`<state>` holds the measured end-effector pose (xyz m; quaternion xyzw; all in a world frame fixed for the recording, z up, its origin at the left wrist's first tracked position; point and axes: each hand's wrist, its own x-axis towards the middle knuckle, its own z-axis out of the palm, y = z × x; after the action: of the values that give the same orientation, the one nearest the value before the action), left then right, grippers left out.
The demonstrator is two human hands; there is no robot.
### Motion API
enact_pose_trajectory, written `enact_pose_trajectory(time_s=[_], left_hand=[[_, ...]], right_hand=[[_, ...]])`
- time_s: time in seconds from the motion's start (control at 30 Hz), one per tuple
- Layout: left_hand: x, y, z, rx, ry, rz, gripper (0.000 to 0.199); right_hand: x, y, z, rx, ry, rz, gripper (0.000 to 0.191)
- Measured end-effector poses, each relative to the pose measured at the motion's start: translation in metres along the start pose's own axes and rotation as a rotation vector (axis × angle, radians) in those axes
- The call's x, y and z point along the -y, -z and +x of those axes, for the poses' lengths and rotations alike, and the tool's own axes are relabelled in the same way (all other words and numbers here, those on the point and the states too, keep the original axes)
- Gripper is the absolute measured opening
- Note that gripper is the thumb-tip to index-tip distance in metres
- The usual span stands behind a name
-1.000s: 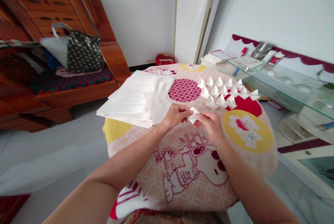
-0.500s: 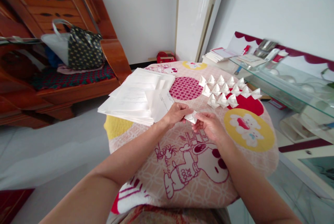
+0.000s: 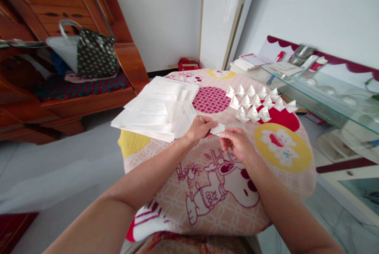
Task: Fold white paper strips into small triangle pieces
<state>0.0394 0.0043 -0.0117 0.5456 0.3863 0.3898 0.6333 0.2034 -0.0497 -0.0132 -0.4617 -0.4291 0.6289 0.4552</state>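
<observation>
A small folded piece of white paper (image 3: 218,129) with print on it is held above the table between both my hands. My left hand (image 3: 202,127) pinches its left side, thumb on top. At its lower right corner, the thumb and fingertips of my right hand (image 3: 237,142) grip the edge. Several folded paper boats (image 3: 253,113) stand in rows on the cloth beyond my right hand. Left of my hands lies a stack of printed white sheets (image 3: 151,106), with a smaller cut sheet (image 3: 184,116) on its near right part.
A patterned cloth (image 3: 207,206) covers the round table. To the right stands a glass shelf (image 3: 325,96) with cups and papers. A wooden bench (image 3: 130,64) on the left carries a dotted bag (image 3: 96,55). A tall white cabinet unit (image 3: 220,25) stands behind.
The folded paper has turned slightly between my fingers. My right fingertips have shifted a little downward, to its lower right corner. The boats and the stack stay where they were.
</observation>
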Motion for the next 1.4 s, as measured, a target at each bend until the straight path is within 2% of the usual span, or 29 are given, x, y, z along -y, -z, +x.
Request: enact_pose_trajectory(time_s=[0.13,0.3,0.53,0.67,0.8,0.97,1.07,1.23,1.4], left_hand=[[-0.001,-0.001,0.000,0.044,0.056,-0.013,0.036],[0.000,0.002,0.001,0.093,0.099,-0.013,0.034],[0.002,0.002,0.001,0.059,0.018,-0.003,0.039],[0.001,0.003,0.000,0.139,-0.025,0.020,0.042],[0.001,0.001,-0.001,0.214,-0.028,0.063,0.045],[0.003,-0.003,-0.001,0.128,-0.116,0.083,0.048],[0.002,-0.002,-0.001,0.141,-0.108,0.091,0.054],[0.001,0.008,0.001,0.273,0.040,0.097,0.054],[0.001,0.011,0.002,0.247,0.045,0.171,0.046]], right_hand=[[0.002,0.000,-0.001,-0.036,0.031,-0.018,0.026],[0.001,0.002,-0.003,-0.016,0.031,-0.038,0.026],[0.000,0.003,-0.003,0.005,0.054,-0.071,0.027],[-0.001,0.006,-0.005,0.033,0.069,-0.101,0.025],[0.002,0.005,-0.007,0.099,0.015,-0.166,0.028],[0.003,0.002,-0.006,0.118,-0.012,-0.155,0.030],[0.001,0.005,-0.004,0.102,-0.008,-0.143,0.029],[-0.001,0.009,-0.001,-0.012,0.060,-0.083,0.028],[-0.002,0.006,0.000,-0.094,0.100,-0.063,0.029]])
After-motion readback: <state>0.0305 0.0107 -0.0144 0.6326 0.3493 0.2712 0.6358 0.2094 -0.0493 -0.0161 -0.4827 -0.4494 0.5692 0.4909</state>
